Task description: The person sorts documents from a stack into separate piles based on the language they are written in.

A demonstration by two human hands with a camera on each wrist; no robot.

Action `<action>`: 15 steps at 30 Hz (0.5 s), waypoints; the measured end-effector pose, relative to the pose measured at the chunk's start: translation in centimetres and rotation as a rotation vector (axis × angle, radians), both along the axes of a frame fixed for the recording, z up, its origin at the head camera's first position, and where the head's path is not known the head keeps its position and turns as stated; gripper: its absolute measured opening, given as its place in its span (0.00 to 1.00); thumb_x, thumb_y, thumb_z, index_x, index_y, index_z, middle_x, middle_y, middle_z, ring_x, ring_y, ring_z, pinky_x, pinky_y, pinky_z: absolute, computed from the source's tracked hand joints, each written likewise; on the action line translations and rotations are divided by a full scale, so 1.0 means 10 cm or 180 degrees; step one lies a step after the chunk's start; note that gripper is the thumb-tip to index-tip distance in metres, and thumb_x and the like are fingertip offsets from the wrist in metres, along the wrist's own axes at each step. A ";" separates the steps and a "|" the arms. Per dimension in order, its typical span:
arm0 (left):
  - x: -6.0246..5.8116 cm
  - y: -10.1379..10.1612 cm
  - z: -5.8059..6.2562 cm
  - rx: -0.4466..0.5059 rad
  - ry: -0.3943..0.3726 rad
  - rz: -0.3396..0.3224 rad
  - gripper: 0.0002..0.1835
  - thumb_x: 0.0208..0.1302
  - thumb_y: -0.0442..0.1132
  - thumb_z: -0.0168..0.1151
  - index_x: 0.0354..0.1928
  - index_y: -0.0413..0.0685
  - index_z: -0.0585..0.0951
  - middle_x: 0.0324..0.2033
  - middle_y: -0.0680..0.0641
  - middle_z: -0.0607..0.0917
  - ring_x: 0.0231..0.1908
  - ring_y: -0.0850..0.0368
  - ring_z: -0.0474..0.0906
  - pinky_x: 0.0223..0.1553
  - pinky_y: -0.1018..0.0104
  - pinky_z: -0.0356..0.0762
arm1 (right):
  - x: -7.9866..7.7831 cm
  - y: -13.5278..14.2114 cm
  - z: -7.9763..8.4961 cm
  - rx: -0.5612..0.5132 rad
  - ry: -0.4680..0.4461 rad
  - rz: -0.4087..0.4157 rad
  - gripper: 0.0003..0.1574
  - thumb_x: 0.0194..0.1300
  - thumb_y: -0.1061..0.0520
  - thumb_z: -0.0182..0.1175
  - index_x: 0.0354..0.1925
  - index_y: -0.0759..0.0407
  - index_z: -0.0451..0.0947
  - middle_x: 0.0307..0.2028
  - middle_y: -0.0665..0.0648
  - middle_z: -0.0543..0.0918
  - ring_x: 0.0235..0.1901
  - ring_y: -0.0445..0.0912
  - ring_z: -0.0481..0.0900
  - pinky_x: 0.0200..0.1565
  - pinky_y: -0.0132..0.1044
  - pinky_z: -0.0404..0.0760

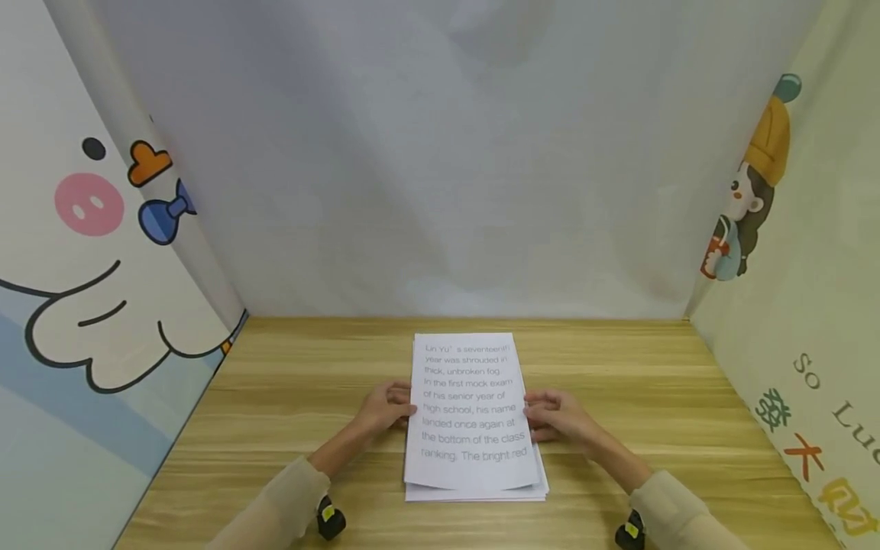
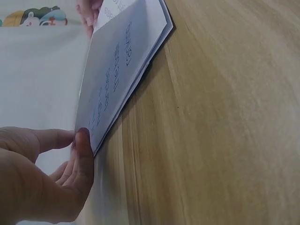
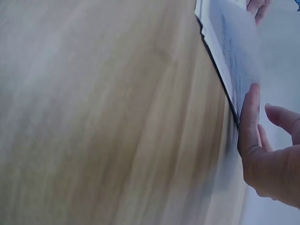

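Observation:
A stack of printed paper sheets [image 1: 467, 477] lies on the table between both hands, its top sheet [image 1: 470, 397] bearing large English text. That sheet sits slightly askew, and its bowed near edge leaves the lower sheets showing. At the left side, my left hand [image 1: 385, 409] pinches the paper edge between thumb and fingers; in the left wrist view the thumb [image 2: 56, 139] meets the edge beside a fingertip. My right hand [image 1: 560, 416] touches the opposite edge with extended fingers. In the right wrist view, its thumb [image 3: 281, 117] stands apart from the paper.
The wood-grain table [image 1: 296, 382] runs back to a pale wall covering [image 1: 440, 168]. Printed panels with cartoon figures close off the left [image 1: 89, 267] and right [image 1: 791, 305] sides. Dark wrist straps [image 1: 331, 519] show below both sleeves.

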State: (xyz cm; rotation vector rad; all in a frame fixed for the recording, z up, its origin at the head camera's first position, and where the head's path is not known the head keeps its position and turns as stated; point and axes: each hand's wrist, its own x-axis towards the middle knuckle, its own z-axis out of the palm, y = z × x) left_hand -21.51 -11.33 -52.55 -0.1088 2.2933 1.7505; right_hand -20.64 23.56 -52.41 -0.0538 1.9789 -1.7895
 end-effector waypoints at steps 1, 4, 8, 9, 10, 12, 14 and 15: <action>0.00 0.00 -0.01 0.0018 0.0022 0.0031 0.25 0.62 0.25 0.66 0.61 0.32 0.74 0.41 0.37 0.86 0.32 0.56 0.83 0.35 0.64 0.86 | 0.00 -0.01 -0.01 -0.0018 -0.0045 -0.0033 0.33 0.72 0.62 0.60 0.67 0.79 0.62 0.40 0.57 0.88 0.37 0.42 0.87 0.40 0.34 0.89; 0.00 0.00 -0.03 0.0032 0.0056 0.0101 0.26 0.61 0.24 0.67 0.62 0.32 0.74 0.38 0.37 0.87 0.29 0.57 0.82 0.33 0.65 0.85 | 0.00 -0.03 -0.02 -0.0057 -0.0142 -0.0061 0.33 0.72 0.63 0.60 0.66 0.80 0.62 0.35 0.53 0.88 0.34 0.40 0.87 0.38 0.33 0.89; 0.01 0.00 -0.04 0.0036 0.0033 0.0136 0.26 0.61 0.24 0.67 0.62 0.33 0.76 0.38 0.38 0.88 0.30 0.58 0.83 0.33 0.64 0.86 | 0.02 -0.04 -0.03 -0.0046 -0.0159 -0.0043 0.36 0.73 0.61 0.60 0.69 0.80 0.59 0.35 0.52 0.89 0.33 0.40 0.87 0.38 0.32 0.89; 0.01 0.00 -0.03 0.0030 0.0022 0.0137 0.25 0.62 0.24 0.67 0.62 0.34 0.76 0.38 0.38 0.89 0.30 0.58 0.84 0.34 0.64 0.86 | 0.02 -0.05 -0.03 -0.0043 -0.0149 -0.0026 0.37 0.73 0.61 0.59 0.69 0.80 0.59 0.36 0.53 0.89 0.33 0.40 0.87 0.38 0.32 0.89; 0.02 -0.01 -0.03 0.0036 0.0021 0.0134 0.24 0.62 0.25 0.67 0.61 0.33 0.76 0.39 0.37 0.89 0.30 0.58 0.84 0.34 0.64 0.87 | 0.02 -0.05 -0.04 -0.0039 -0.0133 -0.0005 0.37 0.73 0.61 0.59 0.70 0.80 0.58 0.36 0.53 0.89 0.34 0.40 0.87 0.38 0.32 0.89; 0.03 -0.01 -0.02 0.0056 0.0010 0.0129 0.23 0.63 0.25 0.66 0.60 0.34 0.77 0.39 0.37 0.89 0.31 0.57 0.84 0.34 0.63 0.87 | 0.03 -0.06 -0.04 -0.0029 -0.0100 0.0031 0.37 0.73 0.61 0.58 0.70 0.81 0.57 0.37 0.53 0.89 0.34 0.41 0.87 0.38 0.32 0.89; 0.04 -0.02 -0.03 0.0066 0.0013 0.0122 0.22 0.63 0.25 0.66 0.59 0.34 0.77 0.39 0.37 0.89 0.31 0.57 0.85 0.34 0.63 0.87 | 0.03 -0.06 -0.05 -0.0006 -0.0067 0.0057 0.37 0.73 0.63 0.57 0.70 0.81 0.57 0.36 0.54 0.89 0.34 0.41 0.87 0.37 0.32 0.89; 0.04 -0.02 -0.03 0.0063 0.0027 0.0115 0.21 0.63 0.25 0.66 0.59 0.34 0.77 0.39 0.37 0.88 0.31 0.57 0.85 0.34 0.63 0.87 | 0.03 -0.07 -0.05 0.0014 -0.0052 0.0063 0.36 0.73 0.63 0.57 0.70 0.81 0.57 0.36 0.54 0.88 0.33 0.41 0.87 0.36 0.31 0.89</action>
